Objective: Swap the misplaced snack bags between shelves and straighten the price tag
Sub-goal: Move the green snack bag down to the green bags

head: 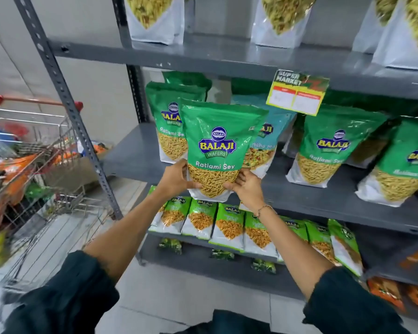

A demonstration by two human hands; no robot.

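A: A grey metal rack (203, 56) is filling the frame, its top shelf carrying white pouches (155, 18) of pale sticks, its middle shelf (323, 198) lined with green Ratlami Sev bags, its lower shelf (203, 254) holding a row of smaller green packets (227, 227).

B: And at far left?

A: A wire shopping trolley (34, 150) is standing beside the rack, piled with mixed packets, too blurred to name.

B: What is the person doing?

A: Both hands are gripping one Ratlami Sev bag (217, 150) by its bottom corners, left hand (176, 175) on the left corner, right hand (247, 186) on the right, holding it upright in front of the middle shelf's near edge. The low two-handed grip is probably keeping the label facing out for shelving.

B: Anything out of place?

A: A teal bag (266, 143) is sitting just behind the held one, among the green bags; it is likely one of the misplaced items.

B: And the price tag?

A: The yellow-and-green price tag (297, 92) is hanging tilted from the upper shelf's front edge, to the right of the held bag, apparently not yet straightened.
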